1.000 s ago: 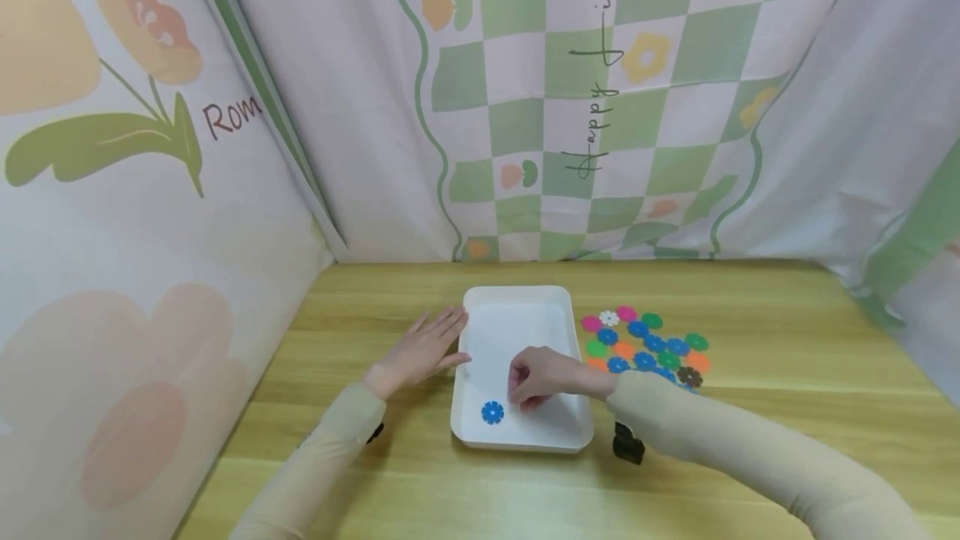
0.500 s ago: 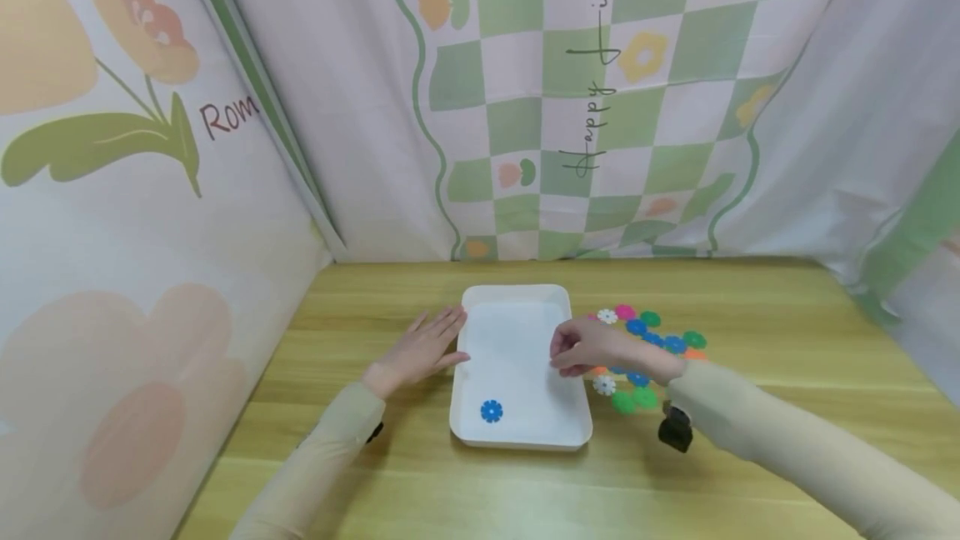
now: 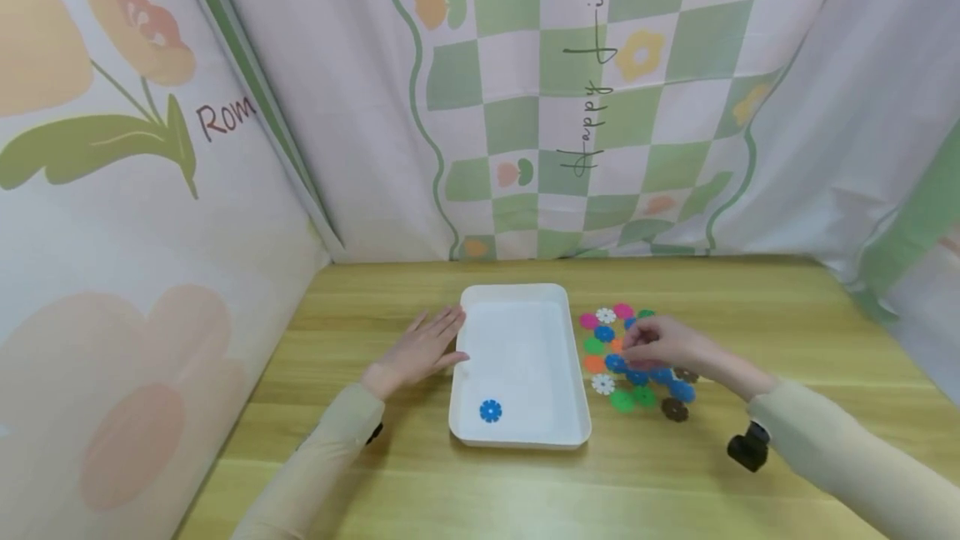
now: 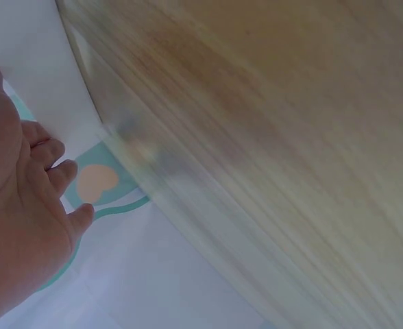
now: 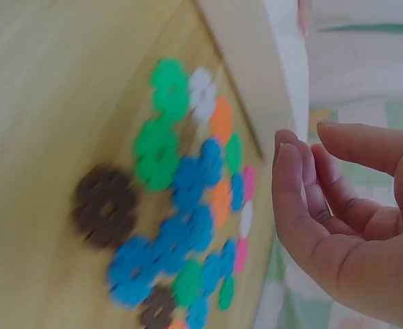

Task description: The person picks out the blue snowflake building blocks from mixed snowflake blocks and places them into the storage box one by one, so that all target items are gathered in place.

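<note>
In the head view, my left hand [image 3: 418, 354] lies at the left side of a white tray [image 3: 513, 357], its straight fingers touching the rim. One blue snowflake disc [image 3: 491, 411] lies flat in the tray's near left part. My right hand [image 3: 670, 346] hovers over a spread of coloured snowflake discs to the right of the tray, covering some of them. In the right wrist view, its thumb and loosely bent fingers [image 5: 294, 185] stand apart with nothing between them. Near it lie a brown disc [image 5: 107, 207], a green disc [image 5: 156, 154] and several blue ones.
The wooden table [image 3: 360, 298] bears the tray and discs. A white disc [image 3: 603, 384] and an orange disc [image 3: 594, 364] lie close to the tray's right wall. Behind the table hangs a green-and-white checked curtain [image 3: 570, 132].
My right hand has moved right, from above the tray to above the spread discs. My left hand keeps its place at the rim, and the blue disc stays in the tray.
</note>
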Demonstrator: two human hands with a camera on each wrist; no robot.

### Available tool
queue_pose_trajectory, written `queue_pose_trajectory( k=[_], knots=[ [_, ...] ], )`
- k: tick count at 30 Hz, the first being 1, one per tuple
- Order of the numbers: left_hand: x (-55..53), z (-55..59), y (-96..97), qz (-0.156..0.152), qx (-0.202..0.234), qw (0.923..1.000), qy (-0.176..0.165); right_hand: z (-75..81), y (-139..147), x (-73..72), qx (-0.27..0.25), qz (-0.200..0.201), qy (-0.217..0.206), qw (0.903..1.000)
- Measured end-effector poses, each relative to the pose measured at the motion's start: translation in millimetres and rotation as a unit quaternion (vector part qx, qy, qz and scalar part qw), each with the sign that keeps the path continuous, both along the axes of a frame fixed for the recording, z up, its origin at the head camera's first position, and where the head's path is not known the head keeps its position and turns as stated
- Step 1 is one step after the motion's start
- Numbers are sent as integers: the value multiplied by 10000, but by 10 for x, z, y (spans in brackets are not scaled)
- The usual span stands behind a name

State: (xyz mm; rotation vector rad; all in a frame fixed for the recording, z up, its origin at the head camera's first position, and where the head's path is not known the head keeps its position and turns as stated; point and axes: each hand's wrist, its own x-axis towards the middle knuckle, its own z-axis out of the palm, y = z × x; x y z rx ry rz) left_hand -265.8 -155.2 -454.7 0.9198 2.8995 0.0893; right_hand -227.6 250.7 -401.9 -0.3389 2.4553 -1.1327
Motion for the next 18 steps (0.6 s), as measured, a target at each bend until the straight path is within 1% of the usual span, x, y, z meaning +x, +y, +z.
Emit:
queue_pose_trajectory(
  k=[9, 15, 18],
  knots=[
    [-9, -33, -16, -17, -47, 10000, 37, -207, 438, 126, 233, -338, 82, 9991],
    [-25, -56, -24, -30, -82, 9999, 71, -292, 634, 197, 212, -283, 215, 9991],
    [-29, -60, -26, -39, -90, 9999, 81, -318, 703, 214, 426, -264, 295, 9983]
  ],
)
